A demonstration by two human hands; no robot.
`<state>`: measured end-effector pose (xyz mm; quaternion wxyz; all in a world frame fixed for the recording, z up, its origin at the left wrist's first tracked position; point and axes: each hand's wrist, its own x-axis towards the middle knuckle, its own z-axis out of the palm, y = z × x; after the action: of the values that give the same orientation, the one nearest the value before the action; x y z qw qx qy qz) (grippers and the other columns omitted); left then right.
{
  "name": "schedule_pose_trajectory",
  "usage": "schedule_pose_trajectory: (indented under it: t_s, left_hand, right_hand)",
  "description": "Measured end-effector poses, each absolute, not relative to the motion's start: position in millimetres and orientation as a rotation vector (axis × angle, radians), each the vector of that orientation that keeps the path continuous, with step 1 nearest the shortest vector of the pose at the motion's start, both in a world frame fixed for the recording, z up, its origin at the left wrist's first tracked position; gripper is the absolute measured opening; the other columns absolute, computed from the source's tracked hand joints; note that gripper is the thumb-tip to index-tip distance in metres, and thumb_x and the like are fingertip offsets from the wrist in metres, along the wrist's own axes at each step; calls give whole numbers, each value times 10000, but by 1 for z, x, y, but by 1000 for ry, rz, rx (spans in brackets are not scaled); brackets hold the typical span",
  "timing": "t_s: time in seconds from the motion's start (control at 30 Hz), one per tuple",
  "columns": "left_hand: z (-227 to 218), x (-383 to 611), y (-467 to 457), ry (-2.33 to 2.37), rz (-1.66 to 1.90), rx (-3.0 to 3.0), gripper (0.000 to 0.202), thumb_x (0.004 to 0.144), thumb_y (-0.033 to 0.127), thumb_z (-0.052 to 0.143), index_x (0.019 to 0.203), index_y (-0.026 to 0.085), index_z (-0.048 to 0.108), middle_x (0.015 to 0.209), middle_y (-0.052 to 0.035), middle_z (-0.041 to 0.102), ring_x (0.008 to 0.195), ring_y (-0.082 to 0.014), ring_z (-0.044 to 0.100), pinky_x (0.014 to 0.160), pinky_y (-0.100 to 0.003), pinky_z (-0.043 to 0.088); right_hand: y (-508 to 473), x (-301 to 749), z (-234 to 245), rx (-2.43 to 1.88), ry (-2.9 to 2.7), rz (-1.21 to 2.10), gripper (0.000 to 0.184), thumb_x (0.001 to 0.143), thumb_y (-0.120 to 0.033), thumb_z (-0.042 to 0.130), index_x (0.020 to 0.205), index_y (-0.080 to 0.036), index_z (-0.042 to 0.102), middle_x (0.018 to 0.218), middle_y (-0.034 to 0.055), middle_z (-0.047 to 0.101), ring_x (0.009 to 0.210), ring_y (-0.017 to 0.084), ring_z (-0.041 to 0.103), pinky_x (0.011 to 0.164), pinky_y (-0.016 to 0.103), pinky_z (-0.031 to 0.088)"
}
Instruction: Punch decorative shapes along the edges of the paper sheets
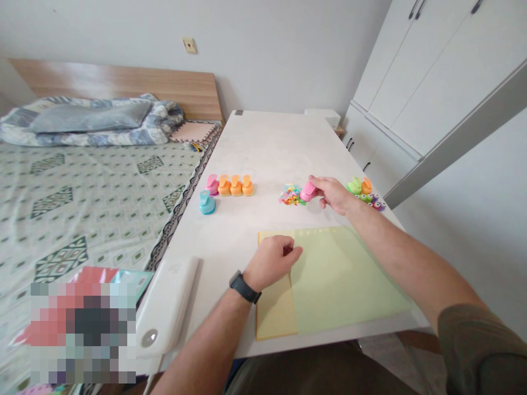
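Observation:
My right hand (334,194) is closed round a pink paper punch (307,191), held just beside a small heap of colourful cut-out shapes (291,195) on the white table (267,148). My left hand (272,260), with a dark watch on its wrist, rests curled on the edge where a green sheet (346,277) overlaps a yellow sheet (275,310); its fingers press or pinch the paper there.
One pink and three orange punches (230,185) stand in a row at mid-left, with a blue punch (207,202) in front. More punches (364,192) cluster at the right edge. A white device (167,307) lies at the near left. A bed lies left, white cupboards right.

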<state>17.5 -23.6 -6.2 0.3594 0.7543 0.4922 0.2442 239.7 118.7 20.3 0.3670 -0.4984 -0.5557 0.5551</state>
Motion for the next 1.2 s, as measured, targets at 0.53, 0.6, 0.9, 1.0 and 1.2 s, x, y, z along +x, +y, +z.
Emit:
schedule_pose_trajectory:
  t_s: [0.53,0.6,0.9,1.0,1.2]
  left_hand:
    - [-12,17,-23,1258,656,1949,361,888,342,541,586,175,435,568,33,462,549,-97,377,561,-269,247]
    - [-13,17,-23,1267,662,1943,348,882,334,542,587,173,451,562,30,471,542,-95,382,549,-266,238]
    - [-9,15,-26,1204,703,1895,264,862,286,541,692,140,680,633,-28,641,562,-123,486,564,-253,327]
    - [-7,14,-26,1211,717,1876,241,846,267,558,709,138,708,658,-42,673,577,-135,514,574,-253,353]
    - [-9,15,-26,1232,702,1859,215,829,247,571,702,136,705,664,-49,683,581,-138,515,567,-250,345]
  right_hand:
    - [136,39,12,-1310,-1982,1210,407,800,-564,763,902,-204,603,729,29,698,586,136,598,489,234,402]
    - [139,20,9,-1369,-2076,1113,370,844,-553,712,818,-198,611,680,19,678,564,134,587,499,244,379]
    - [147,-21,4,-1484,-2148,952,372,877,-532,653,736,-188,660,786,72,725,701,179,634,596,286,383]
    - [149,-24,3,-1481,-2156,934,373,874,-540,652,757,-187,682,792,82,734,745,195,651,619,288,403]
    - [143,-19,8,-1535,-2141,933,373,900,-540,601,820,-192,708,699,75,707,745,223,664,664,309,433]
